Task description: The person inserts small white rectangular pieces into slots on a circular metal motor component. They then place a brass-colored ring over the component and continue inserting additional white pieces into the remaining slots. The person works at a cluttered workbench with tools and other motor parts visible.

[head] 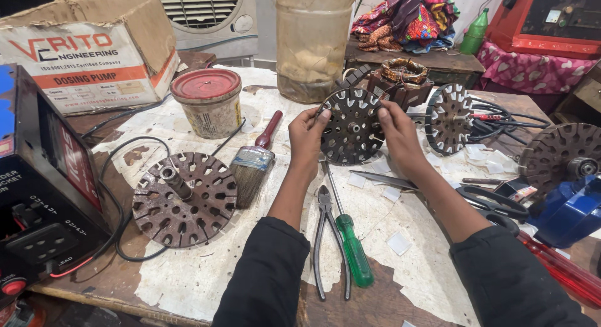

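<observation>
A worn table (206,283) with peeling white paint is seen from above. At its back left a cardboard box (87,48) is set, and a cloudy plastic jar (313,42) stands behind the work. A slotted metal disc (352,126) is held upright above the table's middle: its left rim is gripped by the left hand (307,136), its right rim by the right hand (397,133), fingers closed on the edges. A second disc (184,198), with a shaft, lies flat at the left. A red-lidded tin (208,101) stands behind it. A brush (253,164), pliers (327,239) and a green screwdriver (350,249) lie below the hands.
</observation>
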Available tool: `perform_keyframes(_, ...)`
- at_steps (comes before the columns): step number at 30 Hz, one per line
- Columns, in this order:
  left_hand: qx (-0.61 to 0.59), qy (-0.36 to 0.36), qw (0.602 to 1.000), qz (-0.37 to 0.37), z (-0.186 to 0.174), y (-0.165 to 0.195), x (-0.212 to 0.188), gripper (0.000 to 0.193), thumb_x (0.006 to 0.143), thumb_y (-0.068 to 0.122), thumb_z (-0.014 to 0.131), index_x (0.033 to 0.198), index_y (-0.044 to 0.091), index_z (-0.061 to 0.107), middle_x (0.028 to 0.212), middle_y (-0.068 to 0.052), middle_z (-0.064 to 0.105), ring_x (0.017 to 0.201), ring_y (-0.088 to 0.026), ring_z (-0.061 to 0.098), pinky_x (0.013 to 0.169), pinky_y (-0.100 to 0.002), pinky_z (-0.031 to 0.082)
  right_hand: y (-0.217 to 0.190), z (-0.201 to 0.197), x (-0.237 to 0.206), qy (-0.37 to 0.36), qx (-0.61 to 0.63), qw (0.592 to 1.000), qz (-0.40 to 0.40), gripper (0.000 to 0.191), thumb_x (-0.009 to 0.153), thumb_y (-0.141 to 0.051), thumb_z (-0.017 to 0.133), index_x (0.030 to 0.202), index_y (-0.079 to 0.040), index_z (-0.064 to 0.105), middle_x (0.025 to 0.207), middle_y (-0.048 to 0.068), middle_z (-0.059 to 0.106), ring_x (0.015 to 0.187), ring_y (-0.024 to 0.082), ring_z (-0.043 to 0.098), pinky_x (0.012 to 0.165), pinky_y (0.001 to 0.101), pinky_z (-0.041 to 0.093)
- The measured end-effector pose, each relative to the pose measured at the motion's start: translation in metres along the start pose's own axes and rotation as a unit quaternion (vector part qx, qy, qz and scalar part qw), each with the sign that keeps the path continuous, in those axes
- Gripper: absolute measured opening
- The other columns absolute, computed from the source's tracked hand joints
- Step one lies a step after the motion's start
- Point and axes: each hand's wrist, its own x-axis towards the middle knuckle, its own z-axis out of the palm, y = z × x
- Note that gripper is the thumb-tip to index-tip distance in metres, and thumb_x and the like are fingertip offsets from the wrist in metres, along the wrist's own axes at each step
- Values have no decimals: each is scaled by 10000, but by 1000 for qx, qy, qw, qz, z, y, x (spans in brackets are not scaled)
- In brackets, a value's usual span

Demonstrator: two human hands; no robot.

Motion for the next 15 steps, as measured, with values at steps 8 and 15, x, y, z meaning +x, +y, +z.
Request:
perform_keyframes(8,11,33,999,41,0,-3,1,330,932,175,749,1149,-68,698,972,-79,750,851,-104,671,791,-242,527,12,-8,2,7,-36,968,249,272,937,-109,653,1197,-91,729,1070,99,740,866,225,666,755,431,538)
perform_keyframes(15,-16,124,984,128,-16,5,6,285,940,156,735,1127,-55,695,1002,-64,735,906,-105,661,837,-247,528,24,-8,-5,-75,-176,978,81,285,881,-164,722,1162,-117,735,1177,143,709,1047,326,693,921,413,525)
